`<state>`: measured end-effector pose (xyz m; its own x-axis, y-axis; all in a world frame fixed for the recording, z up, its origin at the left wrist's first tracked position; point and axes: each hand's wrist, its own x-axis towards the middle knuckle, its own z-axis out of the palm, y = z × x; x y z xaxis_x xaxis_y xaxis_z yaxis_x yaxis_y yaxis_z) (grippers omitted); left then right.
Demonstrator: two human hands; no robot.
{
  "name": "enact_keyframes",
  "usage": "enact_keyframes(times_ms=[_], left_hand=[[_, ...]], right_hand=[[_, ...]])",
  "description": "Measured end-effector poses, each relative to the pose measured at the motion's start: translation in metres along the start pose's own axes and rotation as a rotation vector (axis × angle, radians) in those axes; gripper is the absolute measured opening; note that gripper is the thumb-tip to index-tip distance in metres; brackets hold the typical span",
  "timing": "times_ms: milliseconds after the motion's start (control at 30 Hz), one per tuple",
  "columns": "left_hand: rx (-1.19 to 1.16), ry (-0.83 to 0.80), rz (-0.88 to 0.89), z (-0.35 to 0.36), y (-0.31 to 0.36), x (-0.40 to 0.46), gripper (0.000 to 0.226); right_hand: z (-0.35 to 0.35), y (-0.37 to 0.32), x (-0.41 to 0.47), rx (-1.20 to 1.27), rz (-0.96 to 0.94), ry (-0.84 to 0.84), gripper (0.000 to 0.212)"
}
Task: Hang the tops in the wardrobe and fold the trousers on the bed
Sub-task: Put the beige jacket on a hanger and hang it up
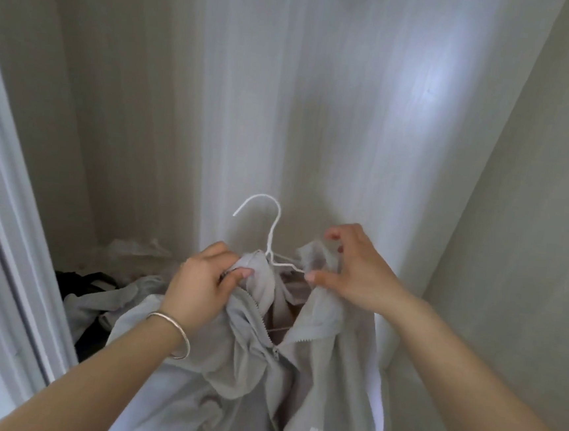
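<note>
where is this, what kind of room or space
Most likely the inside of a wardrobe or closet: pale panel walls close in on three sides, a door frame stands at the left, clothes lie heaped on its floor, and both hands work a grey zip jacket onto a white hanger.

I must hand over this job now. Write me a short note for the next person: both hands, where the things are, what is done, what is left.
Left hand: grips the left collar of the grey zip jacket.
Right hand: pinches the right collar.
White hanger: inside the jacket, hook free, on no rail.
Clothes pile: on the wardrobe floor, lower left.
Done: hanger put into the jacket.
Left: settle the shoulders, hang it up. Rail, trousers and bed are out of view.
</note>
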<state>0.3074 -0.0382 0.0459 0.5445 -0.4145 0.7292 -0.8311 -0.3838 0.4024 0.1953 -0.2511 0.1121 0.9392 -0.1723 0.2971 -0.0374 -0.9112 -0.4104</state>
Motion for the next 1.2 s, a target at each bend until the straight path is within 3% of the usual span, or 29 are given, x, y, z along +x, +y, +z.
enact_keyframes(times_ms=[67, 167, 267, 367, 433, 533, 600, 667, 700, 767, 833, 867, 933, 1000, 1033, 1133, 1167, 1200], left_hand=[[-0.043, 0.0, 0.072, 0.002, 0.007, 0.004, 0.043], [-0.086, -0.037, 0.122, 0.004, 0.019, 0.013, 0.034], [-0.223, -0.087, 0.002, 0.004, 0.027, 0.023, 0.015], [-0.425, -0.046, -0.223, -0.002, 0.027, 0.036, 0.029], [-0.609, 0.057, -0.454, -0.009, 0.017, 0.05, 0.032], [-0.626, 0.211, -0.611, -0.017, -0.001, 0.069, 0.03], [-0.566, 0.308, -0.567, -0.024, 0.003, 0.082, 0.026], [-0.417, 0.374, -0.342, -0.03, 0.019, 0.094, 0.026], [-0.352, 0.346, -0.171, -0.033, 0.029, 0.098, 0.024], [-0.279, 0.12, 0.107, -0.031, 0.044, 0.101, 0.023], [-0.358, -0.242, 0.11, -0.023, 0.052, 0.097, 0.023], [-0.469, -0.332, 0.045, -0.021, 0.053, 0.095, 0.022], [-0.567, -0.198, -0.088, -0.019, 0.041, 0.092, 0.023], [-0.377, 0.048, -0.158, -0.024, 0.018, 0.085, 0.031], [-0.311, 0.058, -0.21, -0.025, 0.006, 0.077, 0.034], [-0.165, -0.154, -0.333, -0.013, -0.03, 0.046, 0.017], [-0.079, -0.159, -0.323, -0.009, -0.04, 0.037, 0.019], [-0.057, -0.136, -0.333, -0.008, -0.045, 0.034, 0.034]], right_hand=[[0.004, -0.002, 0.005, -0.087, -0.082, -0.046, 0.069], [0.01, -0.016, 0.011, 0.048, -0.136, -0.138, 0.027], [0.012, -0.024, 0.016, 0.328, -0.132, -0.258, 0.013], [0.002, -0.02, 0.018, 0.474, -0.013, -0.219, 0.011], [-0.011, -0.014, 0.02, 0.42, 0.043, -0.042, 0.006], [-0.023, 0.002, 0.023, 0.217, 0.056, 0.129, 0.03], [-0.025, 0.005, 0.024, 0.057, 0.087, 0.074, 0.029], [-0.022, 0.005, 0.026, -0.126, 0.084, -0.016, 0.029], [-0.02, 0.003, 0.028, -0.174, 0.074, -0.032, 0.027], [-0.021, -0.006, 0.032, -0.141, 0.04, 0.016, 0.021], [-0.027, -0.015, 0.036, -0.038, -0.014, 0.117, 0.017], [-0.032, -0.017, 0.036, 0.012, -0.042, 0.171, 0.022], [-0.046, -0.016, 0.036, 0.077, -0.067, 0.247, 0.031], [-0.062, -0.007, 0.037, 0.154, -0.054, 0.307, 0.031], [-0.07, -0.002, 0.039, 0.221, -0.041, 0.339, 0.031], [-0.093, 0.013, 0.047, 0.374, -0.02, 0.462, 0.036], [-0.101, 0.017, 0.049, 0.381, -0.01, 0.503, 0.037], [-0.11, 0.021, 0.051, 0.389, 0.0, 0.536, 0.038]])
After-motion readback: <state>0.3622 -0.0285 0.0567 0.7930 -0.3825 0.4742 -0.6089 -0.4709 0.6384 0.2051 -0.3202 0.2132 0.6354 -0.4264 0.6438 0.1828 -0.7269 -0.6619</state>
